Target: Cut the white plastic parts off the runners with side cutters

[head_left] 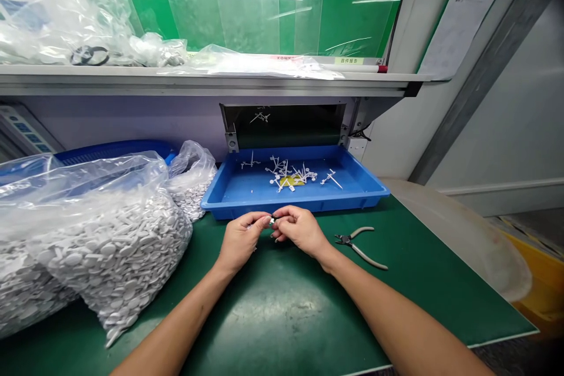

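Note:
My left hand (241, 239) and my right hand (298, 229) meet over the green mat (282, 311), just in front of the blue tray (229, 200). Both pinch a small white plastic part (272, 220) between their fingertips; its shape is too small to make out. The tray holds several white plastic sprue pieces (288, 175) and a yellow scrap (291, 181). A pair of small cutting pliers (359, 245) lies on the mat to the right of my right hand, untouched.
Large clear bags full of small white plastic parts (110, 247) fill the left of the table. A dark chute opening (286, 124) sits behind the tray. The shelf above carries more plastic bags (66, 23). A clipboard (462, 17) hangs at the right wall.

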`<control>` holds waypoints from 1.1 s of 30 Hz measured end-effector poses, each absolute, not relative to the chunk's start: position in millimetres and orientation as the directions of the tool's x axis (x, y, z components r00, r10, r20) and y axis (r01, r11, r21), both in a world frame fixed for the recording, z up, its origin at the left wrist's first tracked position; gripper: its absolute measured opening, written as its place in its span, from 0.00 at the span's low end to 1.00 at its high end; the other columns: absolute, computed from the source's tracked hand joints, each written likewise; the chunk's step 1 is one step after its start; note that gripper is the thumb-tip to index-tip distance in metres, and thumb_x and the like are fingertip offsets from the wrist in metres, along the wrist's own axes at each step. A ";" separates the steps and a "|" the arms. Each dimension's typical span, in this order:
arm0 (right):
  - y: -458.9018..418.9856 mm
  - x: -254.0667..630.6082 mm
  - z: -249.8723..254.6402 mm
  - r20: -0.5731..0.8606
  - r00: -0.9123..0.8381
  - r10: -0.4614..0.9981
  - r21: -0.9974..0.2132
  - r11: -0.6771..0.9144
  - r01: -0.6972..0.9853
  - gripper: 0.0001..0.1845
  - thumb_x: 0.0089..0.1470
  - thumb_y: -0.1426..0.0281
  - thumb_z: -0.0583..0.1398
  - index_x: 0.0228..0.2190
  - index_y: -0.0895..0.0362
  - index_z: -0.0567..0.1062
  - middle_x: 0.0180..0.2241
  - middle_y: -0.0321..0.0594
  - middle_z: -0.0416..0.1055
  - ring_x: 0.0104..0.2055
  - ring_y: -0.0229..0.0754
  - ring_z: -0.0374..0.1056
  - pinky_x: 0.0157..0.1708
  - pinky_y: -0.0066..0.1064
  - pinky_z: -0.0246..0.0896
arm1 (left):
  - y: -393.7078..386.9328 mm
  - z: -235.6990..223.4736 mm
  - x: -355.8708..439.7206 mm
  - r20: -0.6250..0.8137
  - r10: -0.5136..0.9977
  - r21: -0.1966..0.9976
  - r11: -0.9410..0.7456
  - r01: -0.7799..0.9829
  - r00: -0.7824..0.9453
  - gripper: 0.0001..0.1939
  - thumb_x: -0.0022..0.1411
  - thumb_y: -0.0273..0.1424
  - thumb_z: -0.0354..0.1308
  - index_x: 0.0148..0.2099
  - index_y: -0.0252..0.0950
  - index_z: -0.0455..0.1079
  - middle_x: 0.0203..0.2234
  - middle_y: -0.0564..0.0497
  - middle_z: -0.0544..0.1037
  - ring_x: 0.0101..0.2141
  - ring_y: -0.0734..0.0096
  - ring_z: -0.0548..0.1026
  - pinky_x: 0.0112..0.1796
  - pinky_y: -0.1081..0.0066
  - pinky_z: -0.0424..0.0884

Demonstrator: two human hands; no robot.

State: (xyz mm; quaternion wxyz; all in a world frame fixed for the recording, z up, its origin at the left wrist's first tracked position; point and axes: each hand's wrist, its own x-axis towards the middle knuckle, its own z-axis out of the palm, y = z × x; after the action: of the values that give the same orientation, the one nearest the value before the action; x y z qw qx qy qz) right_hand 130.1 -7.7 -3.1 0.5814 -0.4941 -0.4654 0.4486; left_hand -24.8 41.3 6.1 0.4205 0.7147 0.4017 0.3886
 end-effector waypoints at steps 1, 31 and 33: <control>-8.3 132.2 -2.8 0.109 0.145 0.983 -0.992 0.117 -0.050 0.14 0.46 0.69 0.62 0.37 0.60 0.73 0.24 0.36 0.75 0.26 0.40 0.74 0.25 0.28 0.71 | 41.8 5.8 -24.5 0.179 0.904 0.927 -0.288 0.242 0.389 0.14 0.59 0.40 0.60 0.40 0.34 0.77 0.26 0.51 0.78 0.19 0.76 0.66 0.20 0.76 0.62; -10.5 139.6 -15.4 0.207 0.016 0.978 -0.975 0.207 -0.081 0.20 0.55 0.62 0.59 0.46 0.59 0.72 0.31 0.39 0.74 0.26 0.36 0.71 0.27 0.28 0.69 | 55.8 3.2 -32.1 -0.123 0.763 0.893 0.364 -0.265 0.634 0.15 0.57 0.37 0.64 0.37 0.29 0.70 0.25 0.56 0.66 0.14 0.91 0.52 0.11 0.87 0.46; -9.5 136.4 -17.2 0.236 0.063 0.970 -0.966 0.227 0.127 0.19 0.59 0.62 0.53 0.48 0.59 0.70 0.32 0.40 0.74 0.26 0.36 0.71 0.26 0.27 0.68 | 65.2 8.3 -40.2 -0.082 0.814 0.871 0.339 -0.356 0.575 0.12 0.58 0.35 0.62 0.39 0.31 0.68 0.25 0.57 0.65 0.14 0.90 0.51 0.10 0.87 0.46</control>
State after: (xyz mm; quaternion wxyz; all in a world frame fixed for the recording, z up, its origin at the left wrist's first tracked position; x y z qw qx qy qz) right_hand 136.4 -9.5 -17.2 0.5433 -0.4860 -0.5642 0.3877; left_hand -40.2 65.2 8.3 0.7743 0.4334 0.2647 0.3777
